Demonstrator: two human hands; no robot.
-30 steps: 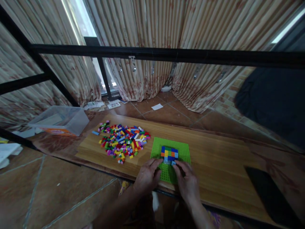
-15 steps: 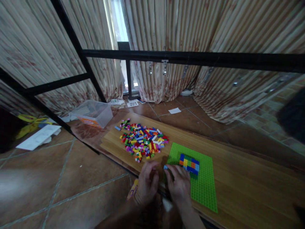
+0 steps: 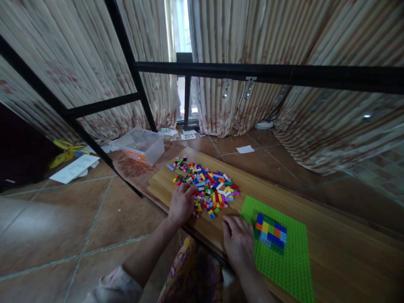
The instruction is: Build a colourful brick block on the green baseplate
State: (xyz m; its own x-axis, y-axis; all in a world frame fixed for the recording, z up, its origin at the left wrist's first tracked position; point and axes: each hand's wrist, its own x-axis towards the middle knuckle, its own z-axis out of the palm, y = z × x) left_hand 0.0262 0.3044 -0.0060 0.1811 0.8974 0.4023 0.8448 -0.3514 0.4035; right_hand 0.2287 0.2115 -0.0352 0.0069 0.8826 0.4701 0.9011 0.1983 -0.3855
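Note:
My left hand reaches to the near left side of a pile of mixed toy building bricks. Its fingers are bent down among the bricks, and whatever lies under the fingertips is hidden. My right hand is over the wooden board, at the left edge of the green baseplate. Its fingers are curled closed, and I cannot make out what is in them. On the baseplate sits a flat block of joined bricks in blue, orange, yellow, green and light blue. A blue brick lies at the pile's near edge.
The wooden board runs across the low table. A clear plastic box with an orange label stands at its far left end. Black metal bars cross in front of the curtains. White papers lie on the tiled floor.
My left hand has moved away from my right hand, left and forward to the brick pile. The small blue brick at my right fingertips no longer shows there. The view has shifted left.

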